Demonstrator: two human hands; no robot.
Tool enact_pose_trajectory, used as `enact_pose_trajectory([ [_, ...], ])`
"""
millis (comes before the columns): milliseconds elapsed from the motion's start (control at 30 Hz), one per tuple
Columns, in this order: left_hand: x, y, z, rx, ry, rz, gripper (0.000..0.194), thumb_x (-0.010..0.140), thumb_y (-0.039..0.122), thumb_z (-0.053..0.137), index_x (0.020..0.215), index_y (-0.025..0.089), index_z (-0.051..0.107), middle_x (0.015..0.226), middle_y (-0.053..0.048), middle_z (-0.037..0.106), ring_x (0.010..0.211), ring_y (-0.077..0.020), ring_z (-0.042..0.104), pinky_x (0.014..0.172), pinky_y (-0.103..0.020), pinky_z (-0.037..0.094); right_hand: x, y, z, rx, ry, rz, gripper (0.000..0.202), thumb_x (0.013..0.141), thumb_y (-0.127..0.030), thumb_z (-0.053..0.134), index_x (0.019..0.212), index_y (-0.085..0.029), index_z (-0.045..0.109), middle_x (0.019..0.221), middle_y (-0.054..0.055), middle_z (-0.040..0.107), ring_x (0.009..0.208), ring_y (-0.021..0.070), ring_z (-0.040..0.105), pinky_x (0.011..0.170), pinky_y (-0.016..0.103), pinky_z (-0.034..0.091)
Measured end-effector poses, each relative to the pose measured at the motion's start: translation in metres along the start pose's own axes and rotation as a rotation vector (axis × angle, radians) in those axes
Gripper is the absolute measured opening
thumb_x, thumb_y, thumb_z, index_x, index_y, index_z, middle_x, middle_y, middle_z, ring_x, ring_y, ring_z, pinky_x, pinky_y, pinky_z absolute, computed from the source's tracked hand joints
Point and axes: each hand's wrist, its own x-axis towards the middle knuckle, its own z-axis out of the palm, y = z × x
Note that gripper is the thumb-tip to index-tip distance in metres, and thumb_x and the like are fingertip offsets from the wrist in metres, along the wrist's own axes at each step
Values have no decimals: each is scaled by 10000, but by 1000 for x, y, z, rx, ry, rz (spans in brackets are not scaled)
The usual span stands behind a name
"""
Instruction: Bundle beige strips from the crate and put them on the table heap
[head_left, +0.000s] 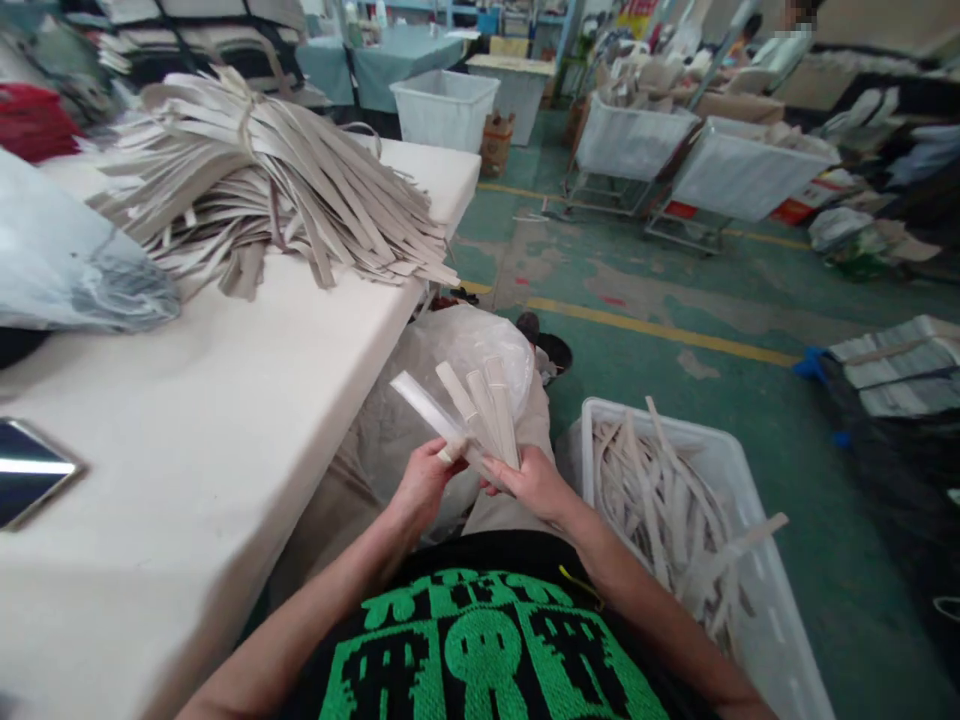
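Observation:
Several pale beige fabric strips [489,405] fan out above my lap, their lower ends gathered in my right hand [534,484], whose thumb presses on them. My left hand [429,480] is closed at the lower end of a shinier whitish strip [424,402] that points up and left, and a light band wraps one of its fingers. Both hands nearly touch where the strips cross. Beneath them lies a translucent plastic bag [480,345]. To the right, a white bin [664,408] holds many loose strips [652,490].
A cream-covered table [300,375] runs along the left, bearing a large tied bundle of strips [277,165] and a plastic bag [67,250]. White carts [637,140] stand at the back right. A person [787,50] is in the far background.

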Motion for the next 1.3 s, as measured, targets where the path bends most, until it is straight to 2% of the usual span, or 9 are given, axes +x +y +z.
enact_pose_trajectory([
  [100,6,9,-8,-41,99,56,427,530,400,938,796,103,784,831,-132,757,746,-194,660,756,-309,516,-8,6,-9,-10,-97,22,457,901,-545,559,865,-117,717,765,102,754,691,217,732,675,306,570],
  [167,5,9,-9,-55,113,58,403,541,393,934,786,111,784,826,-132,754,744,-189,653,748,-302,509,-12,7,-13,-68,-69,49,483,890,-575,561,795,-123,703,726,106,743,650,218,723,661,314,569],
  [333,-8,0,16,10,-125,73,371,653,463,864,682,108,760,670,-96,703,609,-169,594,693,-315,495,-10,-6,-8,-56,79,7,542,853,-652,572,801,-133,716,742,126,746,664,245,728,657,332,575],
  [533,-3,15,14,-15,21,190,340,586,434,901,711,143,778,726,-96,723,736,-217,643,748,-322,510,-23,-6,-18,-73,62,41,566,853,-675,587,857,-127,728,738,130,748,665,255,730,670,351,591],
  [700,-12,-1,25,-14,-162,178,271,694,409,835,612,172,730,541,-61,640,577,-213,605,597,-328,484,-17,-15,-11,-44,163,-5,622,818,-731,579,815,-129,733,723,139,740,660,262,729,671,362,606],
  [900,-5,15,18,-111,9,192,173,640,250,882,657,140,749,604,-62,668,682,-216,643,661,-301,500,-22,-12,-14,-78,105,39,580,831,-693,597,893,-130,721,725,126,748,669,259,738,672,349,600],
  [1100,-7,6,22,-11,-115,126,209,661,319,872,652,149,752,593,-45,666,609,-187,601,620,-294,487,-14,-26,-10,7,145,0,623,807,-714,597,927,-115,720,767,135,752,681,253,739,678,350,604],
  [1200,-1,13,16,12,-22,179,204,665,318,871,693,141,775,694,-73,717,659,-178,615,651,-268,491,-16,-26,-14,24,72,24,575,803,-679,625,904,-121,714,776,126,756,701,247,743,698,350,606],
  [1300,4,15,11,-19,36,165,128,652,212,873,680,138,773,696,-70,718,655,-162,605,632,-241,475,-18,-22,-12,-12,77,57,536,825,-650,611,835,-123,708,727,115,746,660,230,732,670,332,600],
])
